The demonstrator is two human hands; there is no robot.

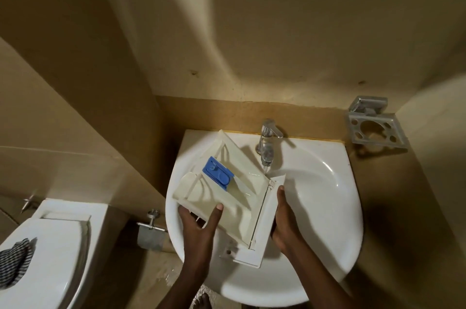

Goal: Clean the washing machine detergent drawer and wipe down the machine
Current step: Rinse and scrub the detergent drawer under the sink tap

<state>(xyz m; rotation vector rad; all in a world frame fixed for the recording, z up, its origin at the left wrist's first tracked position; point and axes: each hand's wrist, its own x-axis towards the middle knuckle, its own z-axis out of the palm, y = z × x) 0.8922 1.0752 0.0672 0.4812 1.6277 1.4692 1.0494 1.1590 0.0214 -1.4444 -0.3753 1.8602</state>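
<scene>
A white detergent drawer (232, 197) with a blue insert (218, 174) is held tilted over the white sink (325, 182). My left hand (199, 228) grips its near left side, thumb lying on the inner wall. My right hand (283, 223) grips the drawer's white front panel from the right, fingers hidden behind it. Water runs from the chrome tap (267, 142) onto the drawer's right compartment.
A white toilet (48, 240) stands at the lower left with a striped cloth (15, 258) on its lid. A metal holder (375, 124) is fixed to the wall right of the sink. A paper holder (150, 228) hangs left of the basin.
</scene>
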